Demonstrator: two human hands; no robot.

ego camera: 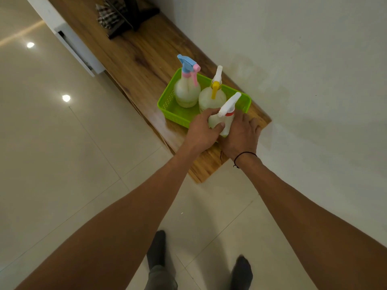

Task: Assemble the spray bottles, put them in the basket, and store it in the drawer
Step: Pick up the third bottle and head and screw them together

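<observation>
A green plastic basket (167,101) sits on a long wooden cabinet top (136,59). Inside it stand two pale bottles: one with a blue and pink spray head (186,88) at the back left, one with a yellow and white spray head (212,97) beside it. A third bottle with a white and red spray head (225,114) is at the basket's near edge. My left hand (202,130) grips its body from the left. My right hand (240,135) wraps it from the right. The bottle's base is hidden behind my fingers.
A white drawer front (77,51) stands slightly open on the cabinet's left side. A dark stand (134,17) and a striped object (109,15) sit at the cabinet's far end. A white wall runs along the right. Glossy floor tiles lie to the left and below.
</observation>
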